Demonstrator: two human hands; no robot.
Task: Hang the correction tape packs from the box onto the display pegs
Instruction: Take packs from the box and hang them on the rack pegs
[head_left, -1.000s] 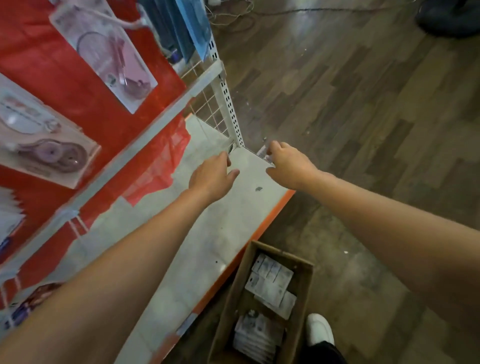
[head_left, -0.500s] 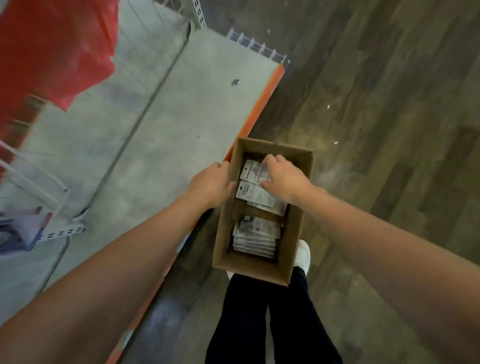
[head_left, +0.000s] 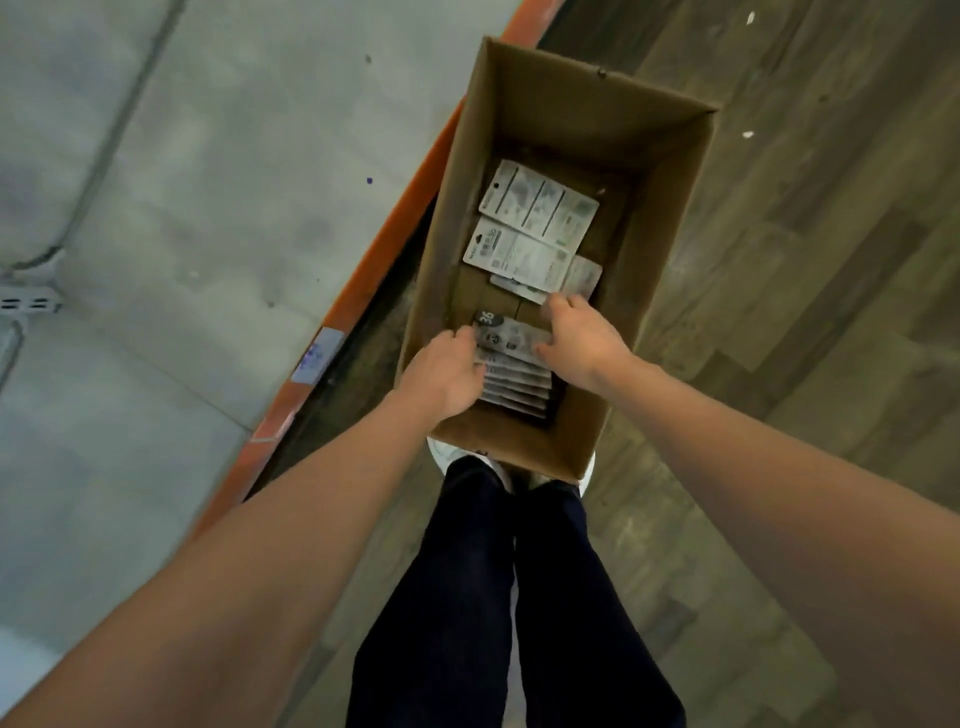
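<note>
**Both hands in the box, at the near stack of packs**

A wood-plank floor (head_left: 779, 312) is seen from above, with a grey shelf base (head_left: 182, 182) edged in orange lying to the left of the cardboard box (head_left: 571, 119) that stands on the floor. Dark trousers (head_left: 493, 597) and the tip of a white shoe (head_left: 441, 449) are seen just behind the box's near wall.

Inside the box, a stack of correction tape packs (head_left: 514, 379) lies at the near end, and a few loose packs (head_left: 535, 228) lie flat toward the far end. The left hand (head_left: 447, 376) is laid against the left edge of the stack, the right hand (head_left: 584, 340) against its right edge, fingers bent over the top pack. Whether anything is actually gripped cannot be told; the hands are set apart with the stack between them.

Several packs could be lifted together, since they are stacked tightly and look thin and slippery; some might then be dropped back or onto the floor. A hang hole could be torn if a pack is pulled by its corner. No pegs are in view from the box, so a turn upward will be needed.

Compared with half a second earlier, the right hand has been moved from the loose packs at the far end to the near stack, and the left hand has been brought from the box's left rim down inside. The box is now seen from closer.
</note>
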